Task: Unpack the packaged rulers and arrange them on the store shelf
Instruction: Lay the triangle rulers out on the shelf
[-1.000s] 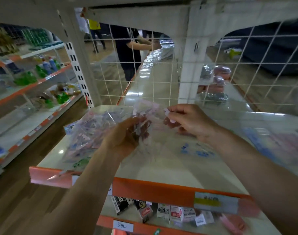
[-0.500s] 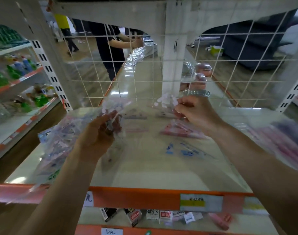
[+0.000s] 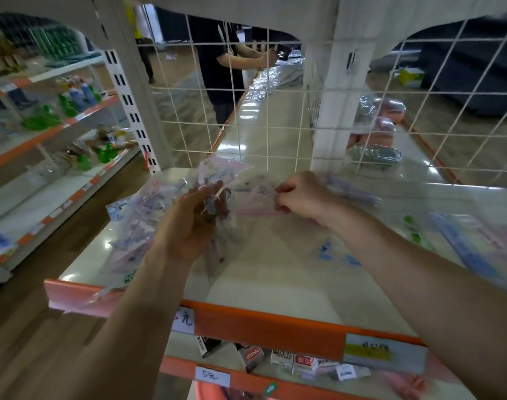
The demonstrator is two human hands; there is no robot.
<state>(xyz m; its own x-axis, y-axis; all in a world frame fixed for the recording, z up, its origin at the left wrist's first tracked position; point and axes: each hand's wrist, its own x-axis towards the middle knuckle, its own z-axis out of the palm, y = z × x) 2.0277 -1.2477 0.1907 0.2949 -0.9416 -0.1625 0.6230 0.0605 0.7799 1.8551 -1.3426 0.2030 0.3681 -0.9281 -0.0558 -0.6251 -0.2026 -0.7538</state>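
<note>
The left hand (image 3: 193, 223) is seen from its back, fingers curled round a bundle of clear plastic sleeves (image 3: 144, 217). The bundle fans out to the left of the grip and sags down over the front edge of the shelf (image 3: 275, 281). Printing in pink, purple and blue shows through the plastic, but glare and blur make it impossible to count the rulers inside or to read anything on them.

Just to the right of that grip, the right hand (image 3: 303, 196) is closed in a loose fist, thumb and fingertips pinching the end of one clear sleeve (image 3: 255, 203). A pink strip runs across this sleeve between the two hands. Its other end disappears behind the left fingers, so where it leaves the bundle cannot be told.

Behind the right wrist is a bluish smear, too blurred to name. Further right, well away from both grips, packaged rulers (image 3: 463, 246) lie flat on the shelf, partly covered by the right forearm.

Below the hands an orange rail (image 3: 269, 327) fronts the shelf, and small boxes (image 3: 292, 360) sit half hidden beneath it. Beyond the hands a wire grid (image 3: 246, 111) backs the shelf, with a person (image 3: 220, 62) behind it, cut off at the top.
</note>
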